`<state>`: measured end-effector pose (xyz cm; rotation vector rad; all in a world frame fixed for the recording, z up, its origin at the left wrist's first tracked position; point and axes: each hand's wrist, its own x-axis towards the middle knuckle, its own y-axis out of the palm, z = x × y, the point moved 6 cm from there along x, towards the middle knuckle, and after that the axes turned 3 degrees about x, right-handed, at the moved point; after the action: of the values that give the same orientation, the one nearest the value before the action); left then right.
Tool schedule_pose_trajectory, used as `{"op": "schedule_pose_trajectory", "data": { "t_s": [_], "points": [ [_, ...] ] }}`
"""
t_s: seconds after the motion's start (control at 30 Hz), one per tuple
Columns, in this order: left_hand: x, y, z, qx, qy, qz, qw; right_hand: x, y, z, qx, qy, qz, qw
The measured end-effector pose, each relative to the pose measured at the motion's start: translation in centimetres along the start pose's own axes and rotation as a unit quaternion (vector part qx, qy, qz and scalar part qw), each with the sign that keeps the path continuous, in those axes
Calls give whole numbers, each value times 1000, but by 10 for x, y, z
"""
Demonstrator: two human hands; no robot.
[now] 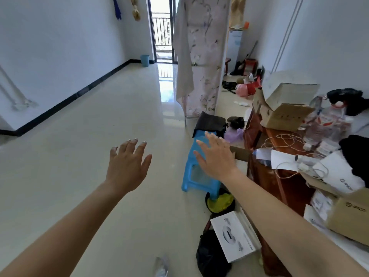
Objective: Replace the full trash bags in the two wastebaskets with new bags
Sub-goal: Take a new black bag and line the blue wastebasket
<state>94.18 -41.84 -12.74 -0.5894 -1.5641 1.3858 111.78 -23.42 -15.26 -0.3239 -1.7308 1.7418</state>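
Across the pale tiled floor (79,146), which takes up most of the view, nothing of the task is seen to be done yet. A cluttered wooden table (265,176) is set along the right side, and a blue stool (196,176) is stood on the floor just beside it. Both arms are stretched forward over the floor: the left hand (127,166) is held in the air with fingers spread and nothing grasped, and the right hand (217,156) is likewise spread and empty, seen in front of the stool; whether it touches the stool cannot be told. A bulging black bag (209,256) is slumped on the near floor at the foot of the table, but it cannot be said whether this is a bag removed from a bin. One round black wastebasket (207,196) is found nearer than the stool, by its leg, lined with a yellow-green bag (221,200) that is judged not yet lifted out. The second, a small blue wastebasket (144,60), is stood far off against the left wall by the balcony door; its contents and liner are too small to be made out. No fresh bags are identified anywhere. Both baskets are therefore judged to be left to empty and reline, with the whole job ahead.
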Motion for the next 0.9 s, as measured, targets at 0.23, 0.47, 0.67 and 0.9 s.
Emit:
{"op": "schedule_pose_trajectory", "data": {
  "t_s": [0.23,0.47,0.67,0.9],
  "points": [
    [193,82,65,-30,10,20,999,195,65,-17,-23,2,46,999],
    [382,132,52,-52,99,21,993,317,102,-101,12,113,33,993],
    [522,237,9,-56,156,93,982,417,180,-209,18,215,43,976],
    [687,306,-25,-20,229,150,962,543,223,-296,47,281,85,955]
  ]
}}
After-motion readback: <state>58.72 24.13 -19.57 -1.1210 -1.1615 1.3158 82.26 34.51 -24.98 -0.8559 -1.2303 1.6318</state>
